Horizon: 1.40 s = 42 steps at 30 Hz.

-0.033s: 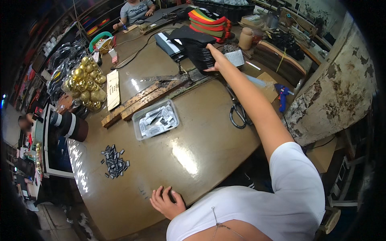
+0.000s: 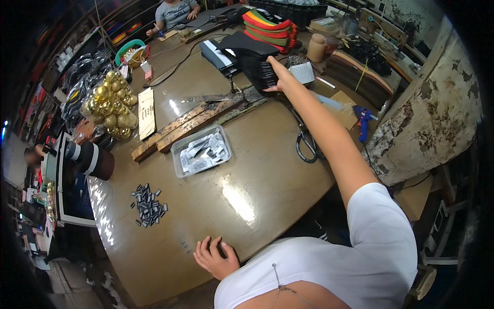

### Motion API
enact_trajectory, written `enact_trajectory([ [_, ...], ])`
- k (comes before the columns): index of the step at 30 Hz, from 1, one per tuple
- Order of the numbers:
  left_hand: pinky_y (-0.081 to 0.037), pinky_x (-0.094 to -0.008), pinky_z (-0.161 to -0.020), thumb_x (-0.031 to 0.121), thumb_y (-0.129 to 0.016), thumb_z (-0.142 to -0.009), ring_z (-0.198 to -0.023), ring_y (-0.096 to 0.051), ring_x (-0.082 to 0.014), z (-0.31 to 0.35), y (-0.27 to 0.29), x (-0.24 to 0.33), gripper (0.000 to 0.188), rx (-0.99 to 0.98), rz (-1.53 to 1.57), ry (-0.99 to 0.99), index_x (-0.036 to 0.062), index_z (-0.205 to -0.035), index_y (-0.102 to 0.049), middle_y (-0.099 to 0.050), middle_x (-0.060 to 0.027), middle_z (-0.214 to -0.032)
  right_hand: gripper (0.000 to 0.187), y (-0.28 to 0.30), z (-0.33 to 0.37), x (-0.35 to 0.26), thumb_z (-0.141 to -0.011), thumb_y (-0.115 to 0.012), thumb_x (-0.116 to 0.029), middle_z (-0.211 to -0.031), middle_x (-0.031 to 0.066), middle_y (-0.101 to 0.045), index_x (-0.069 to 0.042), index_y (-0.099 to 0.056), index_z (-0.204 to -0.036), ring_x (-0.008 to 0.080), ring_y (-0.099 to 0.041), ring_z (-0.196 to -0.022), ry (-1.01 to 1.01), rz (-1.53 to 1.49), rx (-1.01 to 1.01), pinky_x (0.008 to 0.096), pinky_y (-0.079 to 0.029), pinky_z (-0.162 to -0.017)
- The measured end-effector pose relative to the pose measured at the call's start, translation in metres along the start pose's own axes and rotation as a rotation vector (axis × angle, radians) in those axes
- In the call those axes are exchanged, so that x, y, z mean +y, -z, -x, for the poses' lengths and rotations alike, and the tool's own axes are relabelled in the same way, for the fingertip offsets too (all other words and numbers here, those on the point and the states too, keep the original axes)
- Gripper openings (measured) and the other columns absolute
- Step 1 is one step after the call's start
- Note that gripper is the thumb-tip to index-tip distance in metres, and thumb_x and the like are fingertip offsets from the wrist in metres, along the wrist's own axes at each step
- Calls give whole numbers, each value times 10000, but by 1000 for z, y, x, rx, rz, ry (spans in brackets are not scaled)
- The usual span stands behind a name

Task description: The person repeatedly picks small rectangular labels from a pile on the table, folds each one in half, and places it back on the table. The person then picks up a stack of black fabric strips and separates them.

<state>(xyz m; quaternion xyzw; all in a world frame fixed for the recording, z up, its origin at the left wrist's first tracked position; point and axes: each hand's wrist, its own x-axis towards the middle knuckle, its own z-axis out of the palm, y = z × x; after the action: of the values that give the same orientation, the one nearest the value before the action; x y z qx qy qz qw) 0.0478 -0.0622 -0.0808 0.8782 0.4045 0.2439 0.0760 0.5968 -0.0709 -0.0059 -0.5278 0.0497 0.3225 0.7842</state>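
Observation:
Out at the far side of the table, my right hand [image 2: 276,77] is closed on the edge of a stack of black flat pieces [image 2: 256,64]; their exact kind I cannot make out. My left hand [image 2: 218,259] rests on the near table edge with its fingers apart and nothing in it. Left of it lies a heap of small black-and-white tags [image 2: 149,206]. A clear plastic container [image 2: 177,167] of white-and-grey labels stands in the middle. Black-handled scissors [image 2: 307,147] lie beneath my right forearm.
Long wooden bars [image 2: 190,126] cross the table beyond the container. Left stand a bag of gold baubles [image 2: 110,105] and dark rolls [image 2: 90,159]. A blue glue gun [image 2: 364,122] lies right, near a peeling pillar [image 2: 424,116]. Another person [image 2: 177,14] sits at the far end.

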Motion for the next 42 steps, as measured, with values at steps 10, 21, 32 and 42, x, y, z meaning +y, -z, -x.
enact_trajectory([
  [10, -233, -543, -1079, 178, -587, -832, -1222, -426, -309, 4, -2, -2, 152, -30, 32, -21, 132, -969, -633, -538, -53, -1186, 470, 10, 45, 41, -738, -679, -371, -935, 104, -626, -38, -553, -1044, 280, -637, -849, 105, -88, 53, 562, -500, -776],
  [21, -220, -537, -1079, 178, -584, -837, -1217, -427, -307, 5, -2, -3, 169, -24, 86, -38, 122, -990, -626, -528, -68, -1204, 386, 27, 116, 90, -825, -618, -340, -1011, 98, -621, -77, -553, -1100, 287, -625, -917, 217, -179, -45, 569, -478, -806],
  [32, -380, -344, -1005, 87, -556, -907, -1157, -492, -224, -42, 14, 23, 200, -395, 1064, 30, 14, -1087, -601, -552, -114, -1197, 435, 52, 172, 135, -839, -599, -376, -1191, 119, -562, -111, -513, -1172, 311, -546, -1100, 202, -246, -34, 582, -402, -945],
  [42, -202, -358, -1126, 434, -390, -976, -1384, -265, -239, -127, -36, 95, 644, -988, 1486, 142, 19, -1451, -260, -286, -150, -1491, 363, 51, 235, 171, -877, -554, -329, -1134, 103, -586, -101, -512, -1156, 278, -571, -1070, 167, -268, -25, 567, -451, -902],
])
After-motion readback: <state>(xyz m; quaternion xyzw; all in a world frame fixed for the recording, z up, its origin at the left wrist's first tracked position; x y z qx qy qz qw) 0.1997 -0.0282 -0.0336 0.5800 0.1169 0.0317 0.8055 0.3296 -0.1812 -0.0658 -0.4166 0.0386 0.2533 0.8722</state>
